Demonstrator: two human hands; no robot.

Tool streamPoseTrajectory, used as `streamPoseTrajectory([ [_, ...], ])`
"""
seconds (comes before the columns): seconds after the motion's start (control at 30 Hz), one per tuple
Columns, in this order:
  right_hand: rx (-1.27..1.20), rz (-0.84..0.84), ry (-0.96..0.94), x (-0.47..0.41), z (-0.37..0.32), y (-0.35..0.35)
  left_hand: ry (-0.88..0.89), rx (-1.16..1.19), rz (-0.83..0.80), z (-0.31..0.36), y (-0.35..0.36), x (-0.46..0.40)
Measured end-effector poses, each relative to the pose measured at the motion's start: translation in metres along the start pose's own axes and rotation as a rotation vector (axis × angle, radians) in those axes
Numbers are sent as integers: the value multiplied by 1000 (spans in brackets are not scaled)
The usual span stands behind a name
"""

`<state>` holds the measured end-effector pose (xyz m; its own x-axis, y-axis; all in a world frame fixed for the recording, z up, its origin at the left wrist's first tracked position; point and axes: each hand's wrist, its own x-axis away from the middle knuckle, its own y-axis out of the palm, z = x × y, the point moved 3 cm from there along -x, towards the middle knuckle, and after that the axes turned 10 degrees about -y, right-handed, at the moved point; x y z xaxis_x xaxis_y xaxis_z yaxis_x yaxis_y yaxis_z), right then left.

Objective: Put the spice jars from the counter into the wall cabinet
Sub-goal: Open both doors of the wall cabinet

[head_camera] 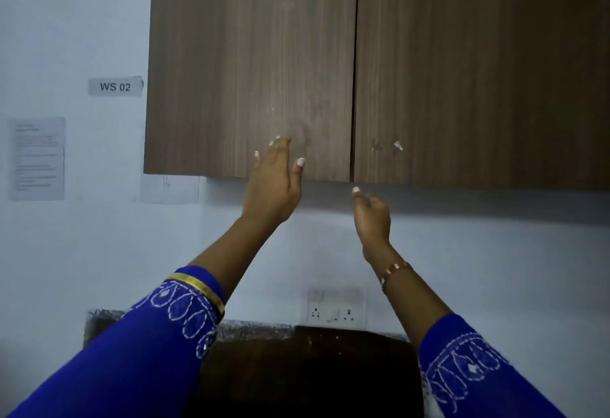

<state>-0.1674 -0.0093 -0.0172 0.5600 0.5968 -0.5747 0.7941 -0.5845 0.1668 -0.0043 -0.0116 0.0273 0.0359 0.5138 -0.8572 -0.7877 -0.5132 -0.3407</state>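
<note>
Up at the brown wood-grain wall cabinet [363, 54], both doors shut, seam running down between them. No spice jars in view; dark stone counter [251, 330] only partly visible, low in frame. Doors look stiff, smooth, handleless; likely best taken under the bottom edge near the seam. Left hand [272, 183] raised flat before the left door, fingers [279, 150] straight and loosely together, thumb apart, holding nothing; contact with the door unclear. Right hand [373, 216] just below the cabinet's bottom edge near the seam, fingers loosely curled, forefinger reaching up, gripping nothing
</note>
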Motion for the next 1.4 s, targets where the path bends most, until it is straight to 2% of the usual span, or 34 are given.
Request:
streamPoseTrajectory([
  [0.13, -257, 5, 201, -22, 14, 26, 23, -1, -122, -4, 3, -18],
  [0.37, -519, -30, 256, -57, 12, 77, 42, 24, -175, -24, 7, -45],
  [0.53, -708, 36, 271, -71, 20, 91, 29, 33, -194, -33, 3, -59],
  [0.8, -814, 92, 43, -51, 22, 87, 31, 40, -210, -22, 7, -65],
  [1.1, -900, 91, -100, 20, -23, 81, 69, 152, -139, 44, -4, -66],
  [1.4, -666, 160, -299, 76, -59, 83, -103, 7, -20, 87, -44, -47],
])
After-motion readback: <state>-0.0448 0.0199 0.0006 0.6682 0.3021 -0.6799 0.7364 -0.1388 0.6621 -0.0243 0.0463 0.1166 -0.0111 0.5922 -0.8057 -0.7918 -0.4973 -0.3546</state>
